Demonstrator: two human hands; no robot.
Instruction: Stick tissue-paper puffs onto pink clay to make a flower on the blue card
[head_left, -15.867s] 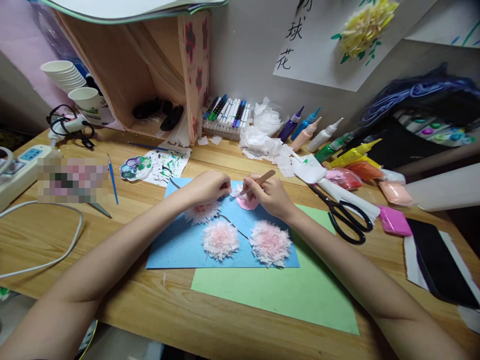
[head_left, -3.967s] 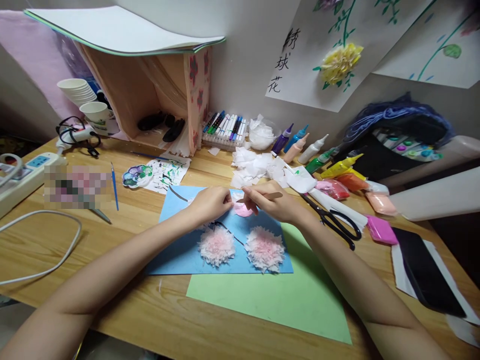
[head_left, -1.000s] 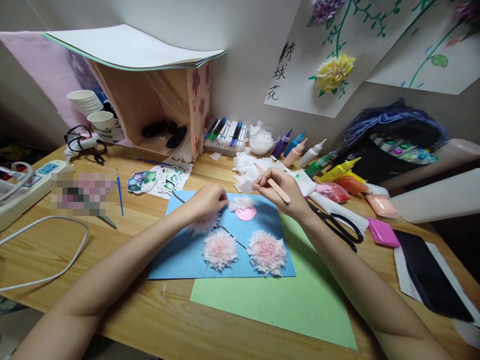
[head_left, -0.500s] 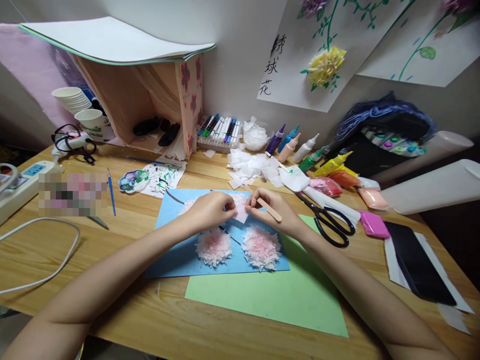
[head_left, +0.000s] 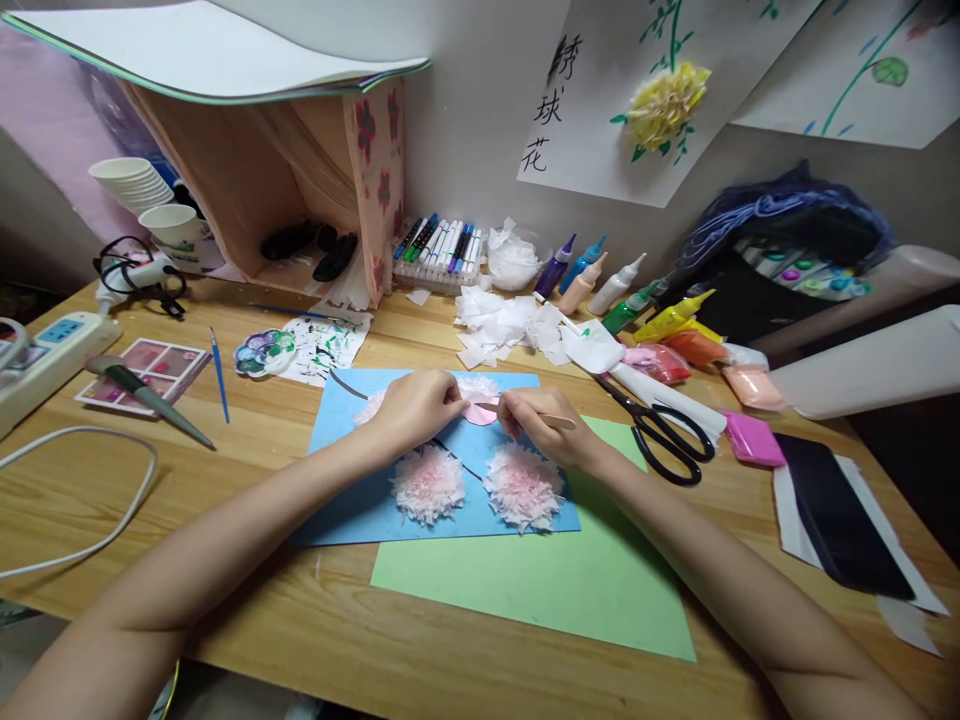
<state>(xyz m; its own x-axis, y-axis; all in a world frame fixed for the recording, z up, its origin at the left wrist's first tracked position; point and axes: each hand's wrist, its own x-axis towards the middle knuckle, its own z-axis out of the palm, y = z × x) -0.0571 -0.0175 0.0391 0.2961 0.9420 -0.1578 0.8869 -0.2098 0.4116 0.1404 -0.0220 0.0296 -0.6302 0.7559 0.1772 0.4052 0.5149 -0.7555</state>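
My right hand (head_left: 546, 425) is closed around a wooden craft stick (head_left: 559, 421), whose far end reaches a smooth pink patch (head_left: 482, 413) below a white tissue-paper flower (head_left: 478, 388). On the other side of that patch, my left hand (head_left: 420, 405) has its thumb and fingers pinched together; what they hold, if anything, is hidden. Both hands are over a blue sheet (head_left: 345, 510). Two fluffy pink-and-white paper flowers (head_left: 429, 485) sit nearer me on it, and another white flower (head_left: 369, 408) is partly covered by my left hand.
White tissue-paper squares (head_left: 499, 325) are heaped behind the sheet, near paint bottles (head_left: 555, 268). Black-handled scissors (head_left: 667, 440) and a dark phone (head_left: 844, 520) lie on the right. A green sheet (head_left: 540, 600) extends underneath. Brushes (head_left: 219, 375) and a power strip (head_left: 64, 345) are left.
The white paper square between my hands is out of sight, and the pink patch shows. The craft stick has swung from pointing back over my right hand to reaching toward the patch.
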